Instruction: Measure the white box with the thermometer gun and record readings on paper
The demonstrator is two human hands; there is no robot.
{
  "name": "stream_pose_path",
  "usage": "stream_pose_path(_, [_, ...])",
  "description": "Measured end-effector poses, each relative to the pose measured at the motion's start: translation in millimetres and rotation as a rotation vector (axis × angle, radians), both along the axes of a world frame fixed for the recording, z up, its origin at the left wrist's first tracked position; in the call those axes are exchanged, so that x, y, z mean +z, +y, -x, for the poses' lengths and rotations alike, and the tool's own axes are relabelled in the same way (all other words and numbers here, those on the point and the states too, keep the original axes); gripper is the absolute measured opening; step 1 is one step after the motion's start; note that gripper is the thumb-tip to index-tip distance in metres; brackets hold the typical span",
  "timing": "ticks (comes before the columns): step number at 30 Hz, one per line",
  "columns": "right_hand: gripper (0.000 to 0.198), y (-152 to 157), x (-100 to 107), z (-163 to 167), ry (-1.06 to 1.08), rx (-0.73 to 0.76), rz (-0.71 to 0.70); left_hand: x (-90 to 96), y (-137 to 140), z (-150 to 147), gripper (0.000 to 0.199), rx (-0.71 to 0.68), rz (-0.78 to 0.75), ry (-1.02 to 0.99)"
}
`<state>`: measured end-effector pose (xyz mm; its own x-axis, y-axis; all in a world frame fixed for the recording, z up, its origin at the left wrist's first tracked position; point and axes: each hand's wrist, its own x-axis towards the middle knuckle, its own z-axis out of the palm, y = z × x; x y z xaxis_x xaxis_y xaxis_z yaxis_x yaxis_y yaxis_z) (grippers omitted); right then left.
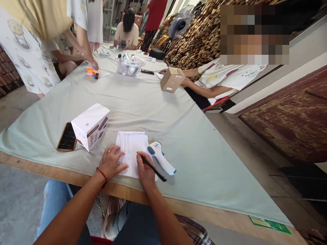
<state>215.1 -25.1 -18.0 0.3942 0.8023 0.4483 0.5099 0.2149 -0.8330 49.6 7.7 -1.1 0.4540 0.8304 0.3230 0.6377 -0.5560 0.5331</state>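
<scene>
A sheet of white paper (135,143) with rows of handwriting lies near the front edge of the table. My left hand (111,162) rests on its left side, fingers spread. In my right hand (146,172) is a black pen (155,168), its tip close to the paper. Just right of the paper lies a white and blue infrared thermometer (161,157). Beyond my left hand stands a white box (90,126) with printing on its side. A smartphone (67,137) lies against the box's left side.
The table has a pale green cloth (204,163). Farther back are a clear plastic basin (131,69) of bottles, an orange tape roll (92,72) and a cardboard box (172,80). People sit or stand around the table's far part. Stacked firewood (204,37) lines the right.
</scene>
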Motion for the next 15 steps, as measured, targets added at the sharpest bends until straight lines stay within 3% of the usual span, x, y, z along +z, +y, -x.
stream_pose_path(5, [0.035, 16, -7, -35, -0.539, 0.132, -0.014, -3.1, 1, 3, 0.035, 0.005, -0.096, -0.03])
stream_pose_path(9, [0.05, 27, -2, -59, -0.914, 0.136, 0.041, 1.7, -6, 6, 0.035, 0.086, -0.414, -0.133])
stream_pose_path(12, [0.052, 23, 7, -64, -0.997, 0.074, 0.109, 2.9, -11, 15, 0.046, 0.333, -0.711, -0.21])
stream_pose_path(15, [0.045, 13, 14, -68, -0.967, -0.161, 0.33, -1.5, -2, 34, 0.074, 0.699, -0.726, -0.346])
